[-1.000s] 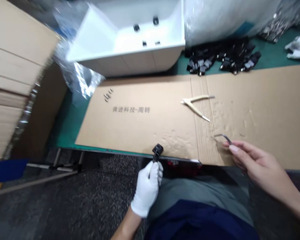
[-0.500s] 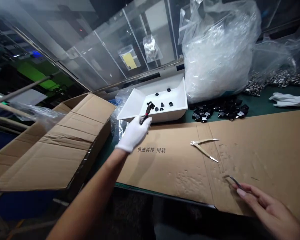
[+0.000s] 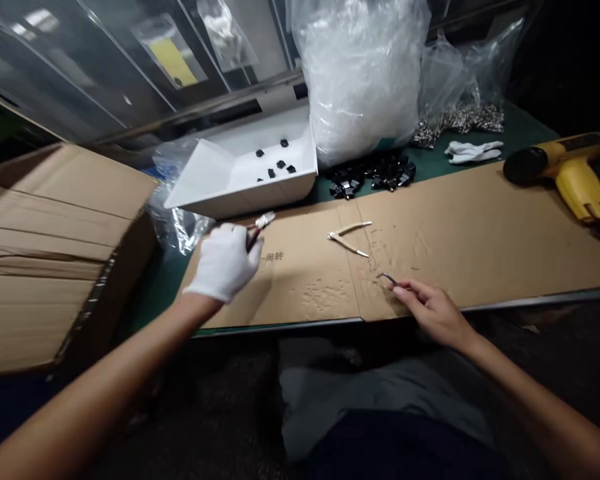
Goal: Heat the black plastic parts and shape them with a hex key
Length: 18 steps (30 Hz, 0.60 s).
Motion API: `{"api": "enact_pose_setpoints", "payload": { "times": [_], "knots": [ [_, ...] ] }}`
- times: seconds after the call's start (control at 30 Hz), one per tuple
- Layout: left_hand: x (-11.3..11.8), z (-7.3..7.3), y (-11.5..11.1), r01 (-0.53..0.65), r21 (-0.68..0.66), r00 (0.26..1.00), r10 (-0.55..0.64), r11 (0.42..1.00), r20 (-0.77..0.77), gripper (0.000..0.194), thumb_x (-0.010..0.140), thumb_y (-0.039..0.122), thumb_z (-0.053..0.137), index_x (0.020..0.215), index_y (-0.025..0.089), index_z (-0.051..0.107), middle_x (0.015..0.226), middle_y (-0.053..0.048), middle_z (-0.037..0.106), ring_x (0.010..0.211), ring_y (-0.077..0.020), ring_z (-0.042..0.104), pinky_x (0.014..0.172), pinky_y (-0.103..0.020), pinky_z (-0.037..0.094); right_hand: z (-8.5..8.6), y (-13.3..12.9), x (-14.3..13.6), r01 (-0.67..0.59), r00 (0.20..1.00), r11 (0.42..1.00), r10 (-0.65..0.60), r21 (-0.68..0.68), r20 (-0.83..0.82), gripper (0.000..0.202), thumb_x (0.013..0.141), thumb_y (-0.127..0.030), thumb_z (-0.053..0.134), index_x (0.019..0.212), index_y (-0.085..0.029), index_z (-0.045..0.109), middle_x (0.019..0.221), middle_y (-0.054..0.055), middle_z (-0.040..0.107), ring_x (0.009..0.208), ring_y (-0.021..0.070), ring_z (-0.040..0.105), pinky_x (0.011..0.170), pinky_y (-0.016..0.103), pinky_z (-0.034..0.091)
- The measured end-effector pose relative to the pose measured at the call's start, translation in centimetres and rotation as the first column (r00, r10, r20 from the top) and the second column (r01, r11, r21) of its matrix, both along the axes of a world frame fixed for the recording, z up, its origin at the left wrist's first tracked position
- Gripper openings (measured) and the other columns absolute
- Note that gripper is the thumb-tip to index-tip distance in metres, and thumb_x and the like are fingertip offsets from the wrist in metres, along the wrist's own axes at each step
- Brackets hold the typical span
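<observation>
My left hand [image 3: 226, 262], in a white glove, is closed on a dark-handled tool [image 3: 253, 238] with a blurred, shiny metallic end [image 3: 265, 220]. It is over the cardboard sheet [image 3: 445, 233], in front of the white tray [image 3: 260, 195]. Several small black parts [image 3: 281, 164] lie in that tray. Bare, my right hand [image 3: 430, 308] pinches a thin dark tool with a bent tip [image 3: 389, 278] low over the cardboard. Between the hands lie pliers [image 3: 347, 239] with cream handles, spread apart.
An opened cardboard box [image 3: 45, 260] stands at the left. Behind the sheet are a large plastic bag [image 3: 365, 80], black connectors [image 3: 373, 177], bags of metal pieces [image 3: 473, 119] and a white glove [image 3: 474, 152]. A yellow heat gun [image 3: 575, 170] lies at the right.
The view has swung right, bringing in the heat gun. My left hand has drawn back from over the tray, its tool with it. My right hand still holds the thin tool.
</observation>
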<state>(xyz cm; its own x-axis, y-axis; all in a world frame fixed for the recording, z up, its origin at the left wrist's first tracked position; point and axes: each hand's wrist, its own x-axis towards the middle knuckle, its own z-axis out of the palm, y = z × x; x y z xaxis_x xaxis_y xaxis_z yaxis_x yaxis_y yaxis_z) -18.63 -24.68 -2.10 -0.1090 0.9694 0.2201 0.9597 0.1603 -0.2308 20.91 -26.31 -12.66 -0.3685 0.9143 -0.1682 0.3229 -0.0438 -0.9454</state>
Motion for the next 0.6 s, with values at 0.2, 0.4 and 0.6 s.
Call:
{"api": "enact_pose_setpoints", "payload": {
  "times": [0.2,0.4,0.6],
  "knots": [
    [3.0,-10.1,-9.3,0.104,0.105,0.976,-0.122,0.989,0.179,0.020,0.095,0.037,0.059,0.089,0.018,0.060,0.100,-0.015,0.066,0.095,-0.0323,0.064,0.084,-0.045,0.050,-0.3,0.6,0.6,-0.053,0.997,0.995,0.049,-0.084,-0.053,0.042,0.100,-0.054,0.058,0.115,-0.017,0.073,0.106,0.009,0.074,0.095,0.0236,0.066,0.078,0.033,0.051],
    [2.6,-12.6,-9.3,0.001,0.251,0.962,-0.070,0.968,0.265,0.018,0.086,0.029,0.069,0.094,0.020,0.056,0.116,-0.018,0.066,0.112,-0.0353,0.063,0.096,-0.050,0.049,0.5,0.6,1.4,-0.036,0.995,0.969,0.012,-0.245,-0.099,0.041,0.100,-0.055,0.060,0.119,-0.020,0.071,0.075,-0.002,0.058,0.060,0.0110,0.043,0.053,0.025,0.033],
    [2.5,-12.0,-9.6,0.017,0.212,0.949,-0.083,0.977,0.304,0.027,0.078,0.023,0.075,0.093,0.021,0.053,0.114,-0.021,0.068,0.111,-0.0378,0.065,0.094,-0.053,0.052,1.4,0.8,2.0,-0.068,0.990,0.883,0.002,-0.464,-0.141,0.036,0.103,-0.051,0.058,0.120,-0.021,0.068,0.067,-0.006,0.039,0.057,0.0093,0.032,0.049,0.024,0.024]
  ]
}}
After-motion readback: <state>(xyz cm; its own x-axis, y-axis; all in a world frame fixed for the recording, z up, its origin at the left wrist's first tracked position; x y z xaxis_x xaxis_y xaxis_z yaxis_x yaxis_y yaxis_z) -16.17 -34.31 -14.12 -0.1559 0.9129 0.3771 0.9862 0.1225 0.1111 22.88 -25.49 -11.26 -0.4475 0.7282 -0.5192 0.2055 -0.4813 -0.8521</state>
